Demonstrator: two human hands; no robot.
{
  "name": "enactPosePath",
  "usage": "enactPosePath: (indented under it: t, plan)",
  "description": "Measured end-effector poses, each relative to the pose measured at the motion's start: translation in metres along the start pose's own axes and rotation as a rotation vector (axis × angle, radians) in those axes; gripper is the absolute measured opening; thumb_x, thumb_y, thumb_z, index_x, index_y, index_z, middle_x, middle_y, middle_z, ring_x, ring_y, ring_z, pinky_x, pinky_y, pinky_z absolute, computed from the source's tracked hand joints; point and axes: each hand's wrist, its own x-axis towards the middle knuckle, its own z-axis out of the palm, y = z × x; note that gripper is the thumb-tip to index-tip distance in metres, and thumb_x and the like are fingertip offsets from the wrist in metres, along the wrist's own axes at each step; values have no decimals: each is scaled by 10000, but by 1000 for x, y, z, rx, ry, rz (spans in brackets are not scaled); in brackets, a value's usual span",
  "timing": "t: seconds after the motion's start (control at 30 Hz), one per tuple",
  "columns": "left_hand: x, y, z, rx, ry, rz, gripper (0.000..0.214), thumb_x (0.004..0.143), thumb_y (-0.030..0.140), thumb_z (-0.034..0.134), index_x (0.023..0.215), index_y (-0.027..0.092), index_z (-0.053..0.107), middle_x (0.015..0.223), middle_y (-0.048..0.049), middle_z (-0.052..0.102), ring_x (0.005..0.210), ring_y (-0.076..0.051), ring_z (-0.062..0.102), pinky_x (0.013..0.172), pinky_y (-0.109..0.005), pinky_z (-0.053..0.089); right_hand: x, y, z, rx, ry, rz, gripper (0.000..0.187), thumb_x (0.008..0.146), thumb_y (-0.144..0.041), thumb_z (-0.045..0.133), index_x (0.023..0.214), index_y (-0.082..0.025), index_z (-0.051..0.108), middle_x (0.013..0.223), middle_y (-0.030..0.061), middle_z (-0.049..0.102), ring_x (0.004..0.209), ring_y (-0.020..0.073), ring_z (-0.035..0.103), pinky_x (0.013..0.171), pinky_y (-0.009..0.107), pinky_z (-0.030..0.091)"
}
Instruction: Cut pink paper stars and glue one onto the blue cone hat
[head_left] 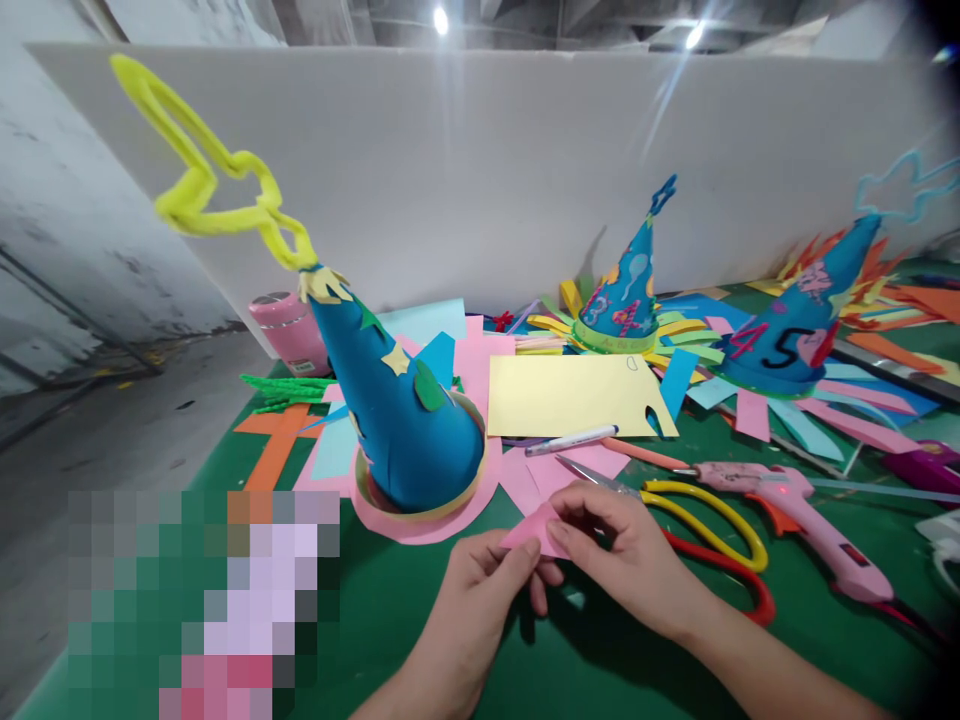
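Between my two hands is a small piece of pink paper (536,532), pinched at both sides above the green table. My left hand (484,590) grips its left part between thumb and fingers. On its right edge, my right hand (611,540) pinches with thumb and fingertips. Scissors (705,515) with yellow and red handles lie just beyond and right of my right hand. A blue cone hat (405,430) with green and cream cutouts stands on a pink brim to the left, a yellow fuzzy wire shape (210,160) at its tip.
A pink glue gun (802,510) with a trailing cord lies at right. Behind my hands are a pen (574,440), a pale yellow sheet (570,395) and pink paper scraps. Two more blue cone hats (626,280) stand farther back. A pink cup (289,330) is at back left.
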Motion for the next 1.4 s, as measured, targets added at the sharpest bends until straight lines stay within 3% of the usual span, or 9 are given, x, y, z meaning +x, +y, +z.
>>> enactPosePath:
  t: [0.17, 0.53, 0.7, 0.83, 0.97, 1.2, 1.4]
  plan:
    - [-1, 3, 3, -110, -12, -45, 264, 766, 293, 544, 605, 115, 653, 546, -24, 577, 523, -108, 476, 590, -250, 369, -2, 3, -1, 6, 35, -111, 208, 796, -135, 521, 969, -209, 609, 789, 18, 580, 677, 125, 529, 583, 238, 432]
    - [-3, 12, 6, -229, -43, -79, 266, 793, 269, 509, 646, 110, 664, 660, -59, 644, 537, -108, 494, 581, -239, 383, -2, 6, -4, 36, 25, -199, 263, 789, -77, 515, 955, -230, 650, 810, 27, 598, 720, 132, 552, 612, 252, 438]
    - [-2, 8, 4, -131, -40, -62, 279, 799, 302, 499, 646, 124, 650, 639, -39, 616, 552, -111, 488, 603, -253, 379, -2, 3, -4, 31, 41, -78, 196, 786, -115, 528, 942, -203, 606, 809, 21, 589, 731, 134, 541, 617, 242, 434]
    - [-1, 3, 1, 42, 33, -20, 294, 790, 343, 510, 612, 136, 618, 522, -10, 549, 574, -125, 491, 623, -263, 374, -1, 5, -2, 197, -31, 117, 45, 802, -159, 502, 793, -180, 540, 664, -24, 511, 588, 98, 481, 530, 211, 397]
    - [0, 4, 3, 108, 57, -4, 208, 744, 324, 573, 647, 140, 591, 551, 1, 557, 537, -113, 482, 558, -247, 369, 0, 9, 2, 377, -58, 248, 74, 796, -216, 514, 740, -182, 479, 586, -60, 445, 511, 79, 439, 485, 197, 367]
    - [1, 9, 6, 81, 0, -16, 128, 745, 267, 560, 698, 149, 545, 569, 23, 546, 486, -104, 505, 506, -234, 388, 0, 2, 1, 381, -102, 269, 93, 794, -250, 528, 765, -164, 506, 634, -50, 440, 549, 73, 425, 502, 194, 351]
    - [-2, 10, 10, 44, 7, -34, 196, 747, 278, 564, 615, 167, 472, 512, 29, 565, 432, -107, 538, 515, -239, 397, -1, 2, 1, 369, -130, 201, 66, 820, -222, 501, 780, -170, 503, 654, -35, 492, 563, 83, 511, 526, 212, 418]
